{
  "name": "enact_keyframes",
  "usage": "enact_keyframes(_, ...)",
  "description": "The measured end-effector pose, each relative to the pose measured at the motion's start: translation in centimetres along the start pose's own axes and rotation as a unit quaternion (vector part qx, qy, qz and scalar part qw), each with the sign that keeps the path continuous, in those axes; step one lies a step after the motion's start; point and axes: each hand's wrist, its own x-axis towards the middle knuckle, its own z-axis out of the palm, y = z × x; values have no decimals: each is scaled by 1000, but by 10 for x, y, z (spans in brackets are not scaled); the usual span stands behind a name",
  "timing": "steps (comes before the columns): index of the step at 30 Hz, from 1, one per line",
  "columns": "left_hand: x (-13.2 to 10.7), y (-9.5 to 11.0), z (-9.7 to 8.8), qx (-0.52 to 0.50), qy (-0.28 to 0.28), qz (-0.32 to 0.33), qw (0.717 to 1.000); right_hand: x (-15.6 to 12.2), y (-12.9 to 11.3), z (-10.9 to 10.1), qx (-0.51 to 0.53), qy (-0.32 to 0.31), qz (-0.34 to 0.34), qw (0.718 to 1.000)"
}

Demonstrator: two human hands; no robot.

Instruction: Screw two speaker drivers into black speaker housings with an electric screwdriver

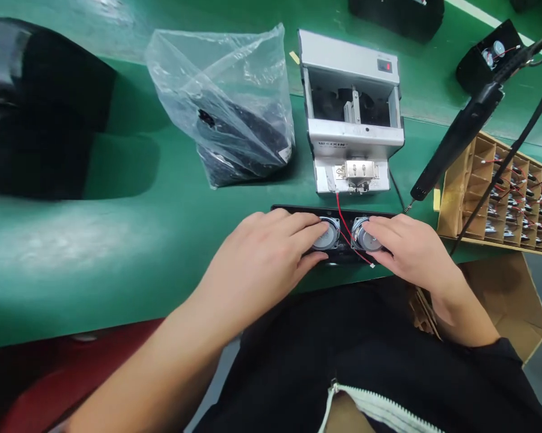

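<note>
A long black panel (345, 215) lies at the near edge of the green bench, with two small round speakers on it. My left hand (271, 252) has its fingers and thumb closed around the left speaker (328, 236). Around the right speaker (365, 237) my right hand (406, 243) is curled in the same way. A thin red wire (340, 210) with a white plug at its end runs over the panel between the speakers. Both ends of the panel are partly covered by my hands.
Behind the panel stands a grey screw feeder (356, 129). Left of it, a clear plastic bag (226, 90) holds something black. A black electric screwdriver (458, 141) hangs at the right, near a divided carton (453, 186) of speakers. Black housings (41, 108) sit far left.
</note>
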Motion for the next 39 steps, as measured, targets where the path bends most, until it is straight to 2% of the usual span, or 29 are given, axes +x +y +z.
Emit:
enact_keyframes(5, 10, 7, -2, 13, -14, -7, 1000, 11, -6, 1, -50, -87, 3, 995)
enact_keyframes(12, 11, -4, 0, -8, 5, 39, 999, 16, -4, 3, -77, -127, 3, 989)
enact_keyframes(16, 8, 0, 1, -11, 15, 29, 999, 15, 0, 3, -66, -132, -7, 989)
enact_keyframes(20, 8, 5, -5, -4, -12, 14, 1000, 8, 2, 1, -55, -95, -22, 994)
enact_keyframes(23, 9, 4, -7, 10, -23, 24, 999, 2, -3, -3, -58, -77, -8, 995)
enact_keyframes(26, 10, 2, -6, 13, -18, 31, 999, 3, -13, -9, -89, -82, -9, 993)
enact_keyframes(30, 12, -1, -4, -1, -6, 23, 1000, 14, -18, -13, -142, -98, -44, 984)
enact_keyframes(34, 16, -2, -3, -10, -9, 28, 1000, 21, -6, -11, -110, -148, -64, 981)
enact_keyframes(39, 20, -1, -5, -16, -23, 27, 999, 17, 10, -10, -39, -113, -90, 989)
